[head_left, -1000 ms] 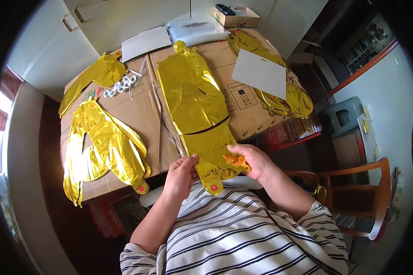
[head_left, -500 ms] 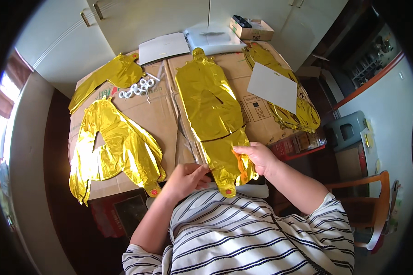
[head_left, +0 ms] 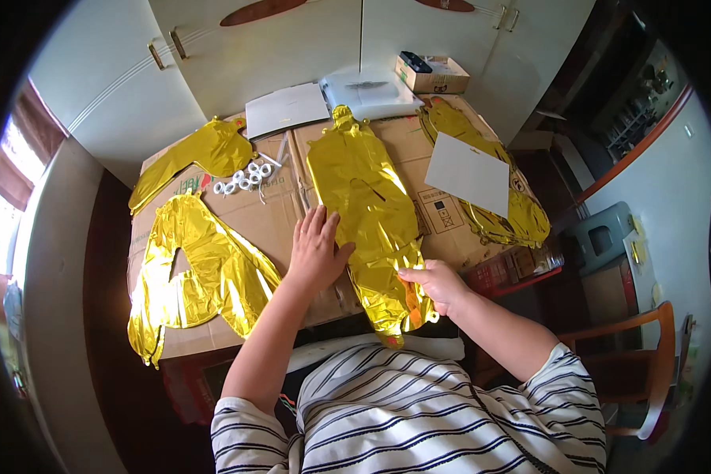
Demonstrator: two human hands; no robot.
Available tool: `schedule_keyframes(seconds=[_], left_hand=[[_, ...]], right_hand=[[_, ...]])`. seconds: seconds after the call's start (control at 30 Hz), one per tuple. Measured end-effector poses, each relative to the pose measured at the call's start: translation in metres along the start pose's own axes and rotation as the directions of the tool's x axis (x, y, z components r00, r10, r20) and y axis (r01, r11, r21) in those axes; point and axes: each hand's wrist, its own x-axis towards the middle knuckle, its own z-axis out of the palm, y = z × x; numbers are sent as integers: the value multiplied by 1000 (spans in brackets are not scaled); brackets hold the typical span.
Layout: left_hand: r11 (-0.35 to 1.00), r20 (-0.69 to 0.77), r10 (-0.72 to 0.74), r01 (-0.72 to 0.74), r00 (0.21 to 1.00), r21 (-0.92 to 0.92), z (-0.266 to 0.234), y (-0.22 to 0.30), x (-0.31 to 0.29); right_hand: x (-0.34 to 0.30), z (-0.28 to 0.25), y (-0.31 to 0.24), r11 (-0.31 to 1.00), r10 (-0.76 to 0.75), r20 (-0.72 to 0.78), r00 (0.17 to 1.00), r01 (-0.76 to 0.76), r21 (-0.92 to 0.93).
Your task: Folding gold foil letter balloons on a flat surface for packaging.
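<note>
In the head view, the gold foil balloon (head_left: 367, 170) lies between the hands, long axis pointing away from the body across the worktop (head_left: 233, 217). The right hand (head_left: 441, 289) clamps its near right edge; the left hand (head_left: 315, 251), fingers extended, lies along its left edge.

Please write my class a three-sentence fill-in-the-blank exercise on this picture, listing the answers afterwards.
1. The right hand holds the middle foil piece near a small strip coloured ____.
2. The left hand is at that foil piece's ____ edge.
3. A white card lies on the foil stack at the picture's ____ side.
Missing words: orange; left; right.
</note>
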Motion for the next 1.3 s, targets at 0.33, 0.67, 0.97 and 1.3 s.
schedule_keyframes(seconds=[0.33, 0.67, 0.97, 1.3], left_hand=[[997, 24, 48, -47, 999, -55, -18, 48, -57], [982, -29, 185, -186, 982, -36, -1, 35, -37], [978, -13, 202, -203, 979, -50, 0, 36, -38], [978, -95, 165, -175, 982, -110, -9, 15, -26]], right_hand=[[-46, -11, 9, 997, 65, 48, 997, -63, -52], [-42, -15, 2, 983, 60, 111, 992, -39, -177], [-33, -7, -4, 987, 31, 128, 991, -10, -162], [-32, -11, 2, 990, 50, 90, 995, -37, -139]])
